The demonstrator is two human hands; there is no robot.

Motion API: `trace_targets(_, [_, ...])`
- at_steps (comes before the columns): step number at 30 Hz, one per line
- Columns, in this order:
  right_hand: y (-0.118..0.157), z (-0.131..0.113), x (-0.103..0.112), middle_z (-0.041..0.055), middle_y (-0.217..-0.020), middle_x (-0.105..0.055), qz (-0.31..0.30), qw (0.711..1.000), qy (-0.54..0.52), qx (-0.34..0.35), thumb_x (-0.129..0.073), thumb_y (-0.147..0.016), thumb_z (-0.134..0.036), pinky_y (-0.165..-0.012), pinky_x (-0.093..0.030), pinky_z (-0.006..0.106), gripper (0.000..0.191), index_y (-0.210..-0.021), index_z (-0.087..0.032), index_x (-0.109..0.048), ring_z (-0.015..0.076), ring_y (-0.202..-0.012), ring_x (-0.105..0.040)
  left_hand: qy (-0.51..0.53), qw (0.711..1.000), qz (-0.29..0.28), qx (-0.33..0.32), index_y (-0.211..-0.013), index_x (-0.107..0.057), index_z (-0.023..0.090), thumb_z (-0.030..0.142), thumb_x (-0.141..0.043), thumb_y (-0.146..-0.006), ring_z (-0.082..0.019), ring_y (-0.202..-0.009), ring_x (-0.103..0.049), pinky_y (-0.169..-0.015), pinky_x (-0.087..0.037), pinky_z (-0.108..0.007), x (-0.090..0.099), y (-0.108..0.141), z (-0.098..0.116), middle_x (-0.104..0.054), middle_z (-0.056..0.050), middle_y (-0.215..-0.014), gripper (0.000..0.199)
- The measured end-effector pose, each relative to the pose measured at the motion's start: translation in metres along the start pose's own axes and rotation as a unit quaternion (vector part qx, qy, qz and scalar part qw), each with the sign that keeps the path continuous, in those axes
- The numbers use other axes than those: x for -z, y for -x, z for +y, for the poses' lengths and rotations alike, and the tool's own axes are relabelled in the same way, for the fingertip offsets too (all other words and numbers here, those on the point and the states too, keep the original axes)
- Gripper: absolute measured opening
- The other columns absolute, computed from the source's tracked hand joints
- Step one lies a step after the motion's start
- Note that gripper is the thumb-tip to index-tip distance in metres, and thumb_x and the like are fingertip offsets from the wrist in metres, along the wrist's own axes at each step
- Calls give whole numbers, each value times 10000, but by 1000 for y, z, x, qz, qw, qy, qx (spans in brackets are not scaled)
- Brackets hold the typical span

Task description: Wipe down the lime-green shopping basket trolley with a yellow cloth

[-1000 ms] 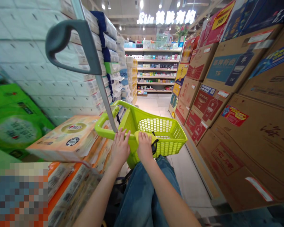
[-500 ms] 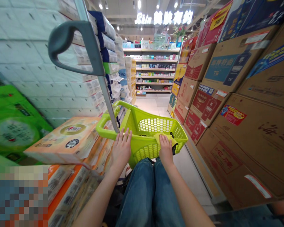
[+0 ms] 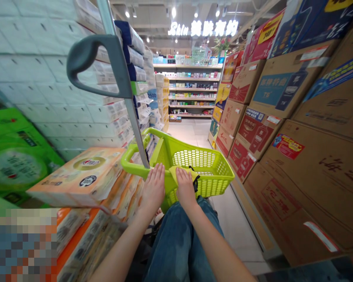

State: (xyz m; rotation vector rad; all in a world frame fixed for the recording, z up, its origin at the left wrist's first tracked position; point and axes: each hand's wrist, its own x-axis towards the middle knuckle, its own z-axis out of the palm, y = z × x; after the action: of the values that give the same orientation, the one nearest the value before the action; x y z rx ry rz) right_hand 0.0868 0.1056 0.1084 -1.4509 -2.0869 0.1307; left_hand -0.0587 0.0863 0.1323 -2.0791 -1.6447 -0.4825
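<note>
Head view, cartons [image 3: 317,180]: towering along the right side, while white paper packs [image 3: 32,62] are filling the left.
Orange paper pack [image 3: 85,164]: lying near the green basket's handle end; swinging the basket left could be clipping that pile, I reckon.
Green basket [image 3: 214,179]: sitting right in front of the jeans-clad knees [image 3: 172,243], its near rim running under both hands.
Pole [image 3: 137,129]: slanting up from the handle end with a grey grip [image 3: 124,74] on it; leaning too hard on the near rim might be tipping the lot.
Left hand [image 3: 154,188]: resting flat on the rim by the pole's foot, fingers straight, not wrapping round anything I'm seeing.
Right hand [image 3: 186,191]: pressing a yellow cloth [image 3: 173,171] onto the rim, apart from the left; thumb's hiding, so can't tell how tightly.
Black strap [image 3: 196,183]: dangling beside that hand; sliding the cloth along could be snagging it in the mesh.
</note>
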Motion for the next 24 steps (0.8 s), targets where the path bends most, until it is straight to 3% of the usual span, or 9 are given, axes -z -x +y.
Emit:
trace_targets(5, [20,68,11,143,-1471,-508,37,998,38,-47,-369,-669,70,-1213,-200,466,805,-1455,-84,-448,229,-1407,-388,8,1000,-6,15,-1461,-408,36,75,-411,-822,-259,-1458,-335,-1214,-253,-431,3,-2,9,-438,-166,-1519,641])
trace_targets(8, [26,86,15,137,-1483,-497,39,994,52,-83,-350,-682,76,-1216,-183,467,789,-1449,-79,-455,232,-1419,-374,7,1000,-14,15,-1462,-399,20,65,-401,-824,-259,-1463,-324,-1218,-248,-429,5,-2,12,-421,-167,-1530,639])
trace_targets(10, [24,78,16,158,-1490,-483,35,991,56,-117,-350,-708,67,-1212,-175,493,756,-1447,-59,-450,255,-1425,-367,5,1000,-14,15,-1462,-396,16,60,-394,-828,-258,-1466,-317,-1218,-248,-431,5,-1,12,-414,-168,-1534,636])
trace_targets(13, [10,39,12,186,-1488,-477,5,991,35,-130,-383,-720,44,-1203,-169,537,733,-1445,-41,-445,288,-1424,-367,8,1000,-7,17,-1464,-391,14,66,-400,-833,-262,-1465,-318,-1217,-251,-434,2,-1,12,-414,-174,-1533,633])
trace_targets(18, [-10,-29,1,172,-1506,-458,-11,999,-33,-29,-397,-703,29,-1217,-169,498,774,-1473,-54,-402,253,-1439,-346,4,1000,1,19,-1449,-422,30,82,-363,-874,-264,-1460,-330,-1206,-272,-442,-2,-1,11,-418,-179,-1529,581])
trace_targets(21, [-6,-30,-2,172,-1528,-426,-4,999,-34,-8,-376,-690,43,-1221,-172,497,796,-1481,-41,-384,248,-1457,-318,7,1000,1,12,-1454,-420,38,79,-361,-872,-260,-1465,-320,-1208,-267,-437,-2,0,10,-414,-172,-1533,586])
trace_targets(24, [5,0,-2,167,-1543,-403,1,1000,-12,4,-371,-657,58,-1226,-169,492,835,-1487,-34,-372,246,-1467,-301,18,1000,2,7,-1472,-390,41,66,-390,-837,-257,-1476,-296,-1213,-256,-436,-2,1,9,-405,-163,-1541,636])
